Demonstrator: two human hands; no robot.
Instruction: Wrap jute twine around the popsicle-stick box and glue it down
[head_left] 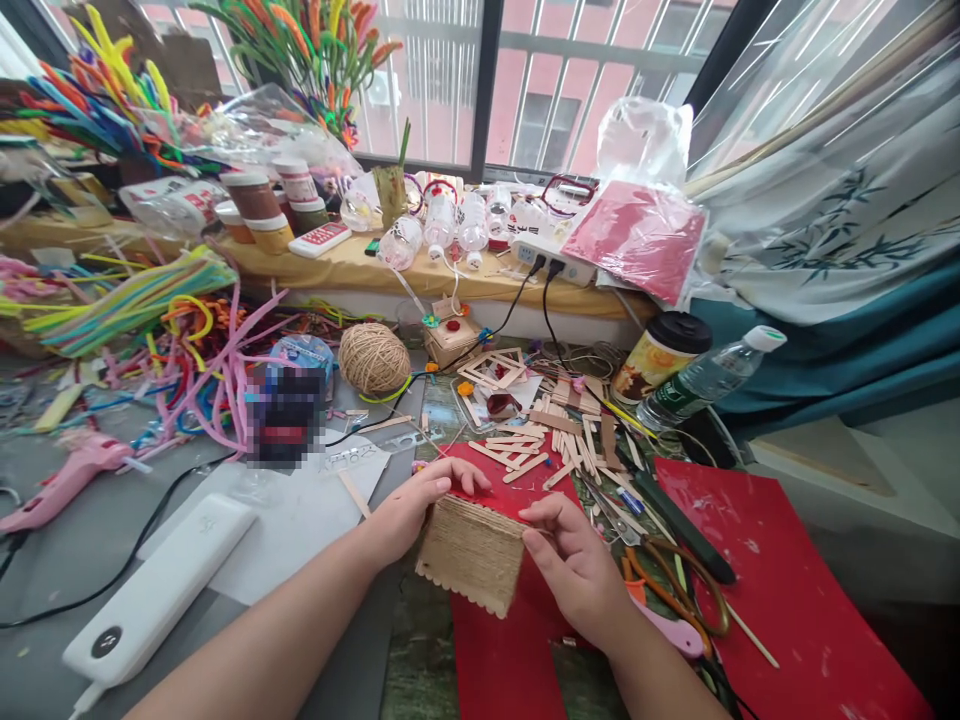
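Note:
A small panel of popsicle sticks wrapped in jute twine (472,555) is held between both hands just above a red felt sheet (510,650). My left hand (409,510) grips its left edge, fingers curled over the top. My right hand (574,560) pinches its right edge. A ball of jute twine (373,358) lies further back on the table. Loose popsicle sticks (559,435) are scattered behind the panel.
A white power bank (161,590) and a pink glue gun (64,480) lie at left. Pipe cleaners (142,320) pile at far left. Scissors (667,590), a coffee cup (660,355) and a water bottle (709,375) sit at right, beside another red sheet (787,590).

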